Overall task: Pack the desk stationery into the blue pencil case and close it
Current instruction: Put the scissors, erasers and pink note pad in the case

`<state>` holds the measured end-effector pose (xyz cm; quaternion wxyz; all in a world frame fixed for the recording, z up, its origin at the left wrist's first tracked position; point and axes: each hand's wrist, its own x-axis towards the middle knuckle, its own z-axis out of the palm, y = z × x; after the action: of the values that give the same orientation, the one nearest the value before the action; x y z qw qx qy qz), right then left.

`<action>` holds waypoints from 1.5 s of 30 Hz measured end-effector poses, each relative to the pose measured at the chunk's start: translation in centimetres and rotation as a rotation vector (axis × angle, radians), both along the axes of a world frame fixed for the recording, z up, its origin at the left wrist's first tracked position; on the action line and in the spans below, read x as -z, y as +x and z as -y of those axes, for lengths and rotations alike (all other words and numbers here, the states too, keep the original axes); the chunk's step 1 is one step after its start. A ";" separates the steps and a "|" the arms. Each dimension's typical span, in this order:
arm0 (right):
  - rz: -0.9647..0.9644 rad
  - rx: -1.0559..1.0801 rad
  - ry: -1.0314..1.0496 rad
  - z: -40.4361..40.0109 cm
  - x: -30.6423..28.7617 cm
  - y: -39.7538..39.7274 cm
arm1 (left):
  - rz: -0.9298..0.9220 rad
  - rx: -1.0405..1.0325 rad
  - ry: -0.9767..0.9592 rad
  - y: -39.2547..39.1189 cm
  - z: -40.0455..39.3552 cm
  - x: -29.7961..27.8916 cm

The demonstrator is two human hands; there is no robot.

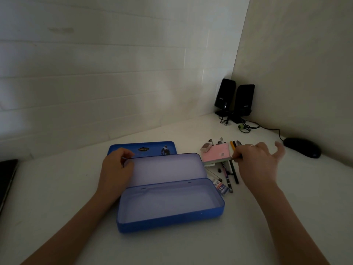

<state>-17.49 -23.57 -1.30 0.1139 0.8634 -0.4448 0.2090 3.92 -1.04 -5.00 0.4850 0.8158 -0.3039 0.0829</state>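
The blue pencil case (172,220) lies open on the white desk, its bottom tray empty and its inner tray or lid (166,169) propped up behind. My left hand (117,167) grips the left end of that raised part. A blue printed lid (141,148) lies flat behind it. To the right sits a pile of stationery: a pink notepad (215,154), an eraser (206,147), several pens and pencils (234,175) and a 2B lead box (220,186). My right hand (256,161) pinches a dark pencil at the notepad's right edge.
Two black speakers (235,98) with cables stand in the back right corner. A black mouse (302,148) lies at the right by the wall. A dark flat device (6,180) sits at the left edge. Walls close the desk at the back and right.
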 end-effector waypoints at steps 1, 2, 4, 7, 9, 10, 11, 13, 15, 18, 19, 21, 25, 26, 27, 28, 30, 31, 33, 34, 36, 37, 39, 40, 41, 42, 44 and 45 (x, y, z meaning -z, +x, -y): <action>0.027 0.007 -0.001 0.0 -0.1 -0.1 | 0.001 -0.001 0.003 0.1 0.0 0.0; 0.047 0.014 -0.012 -0.1 -0.2 -0.1 | 0.003 -0.001 0.008 0.2 0.1 0.1; 0.053 0.020 -0.040 -0.4 -0.2 0.2 | 0.014 0.005 0.032 0.4 0.1 0.3; 0.046 -0.041 -0.072 -1.2 -0.1 0.8 | 0.043 0.033 0.065 0.8 0.1 0.6; 0.051 -0.102 -0.053 -1.5 -0.1 1.2 | 0.074 0.053 0.075 0.8 0.0 0.6; 0.061 -0.145 -0.034 -1.6 -0.2 1.2 | 0.085 0.061 0.081 0.9 0.0 0.6; 0.063 -0.200 -0.001 -1.7 -0.5 1.2 | 0.092 0.064 0.085 0.9 0.0 0.6; 0.044 -0.299 0.097 -1.9 -1.2 0.8 | 0.089 0.065 0.090 1.0 0.1 0.7; 0.058 -0.296 0.215 -1.8 -1.9 0.3 | 0.080 0.053 0.079 0.9 0.1 0.8; 0.123 -0.245 0.296 -1.4 -2.3 -0.4 | 0.073 0.051 0.053 0.4 0.1 0.3; 0.135 -0.231 0.299 -1.5 -2.4 -0.5 | 0.073 0.050 0.043 0.3 0.1 0.2; 0.146 -0.197 0.293 -1.6 -2.6 -0.6 | 0.076 0.042 0.041 0.3 -0.1 0.2; 0.363 -0.222 0.422 -1.8 -2.7 -0.5 | 0.036 0.005 0.066 0.6 -0.3 0.2; 0.440 -0.269 0.492 -1.9 -2.7 -0.3 | 0.030 -0.001 0.066 0.7 -0.2 0.2; 0.498 -0.327 0.575 -2.1 -2.8 -0.1 | 0.030 -0.003 0.062 0.7 -0.2 0.2; 0.533 -0.390 0.675 -2.6 -2.9 0.1 | 0.030 0.001 0.059 0.6 -0.2 0.1; 0.532 -0.506 0.891 -3.8 -3.2 0.5 | 0.024 0.026 0.044 0.5 -0.2 -0.1; 0.502 -0.556 0.979 -4.4 -3.2 0.7 | 0.012 0.040 0.036 0.4 -0.1 -0.3; 0.404 -0.647 1.066 -5.1 -3.0 1.0 | -0.035 0.055 0.024 0.1 0.0 -0.5; 0.350 -0.676 1.078 -5.5 -2.8 1.3 | -0.049 0.057 0.026 0.0 0.0 -0.5; 0.278 -0.730 1.086 -6.1 -2.3 1.9 | 0.029 0.048 0.040 0.1 -0.2 -0.4; 0.246 -0.763 1.075 -6.5 -1.9 2.2 | 0.144 0.054 0.057 0.1 -0.4 -0.6; 0.178 -0.808 1.027 -7.2 -1.1 2.7 | 0.372 0.141 0.081 -0.3 -1.0 -1.5; 0.154 -0.821 1.014 -7.5 -0.8 2.9 | 0.396 0.225 0.069 -0.9 -1.2 -2.0; 0.133 -0.831 1.007 -7.7 -0.6 3.0 | 0.348 0.319 0.066 -1.6 -1.5 -2.6; 0.113 -0.846 1.005 -7.8 -0.4 3.1 | 0.261 0.414 0.076 -2.4 -1.6 -3.0; 0.082 -0.867 1.001 -7.9 -0.2 3.2 | 0.138 0.563 0.169 -3.3 -1.5 -3.0; 0.076 -0.872 1.001 -8.0 -0.2 3.2 | 0.145 0.610 0.228 -3.4 -1.5 -2.7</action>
<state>-14.31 -15.62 -1.15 -0.4117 0.9050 -0.1018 0.0343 0.47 0.42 -2.34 0.3703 0.7281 -0.5752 -0.0427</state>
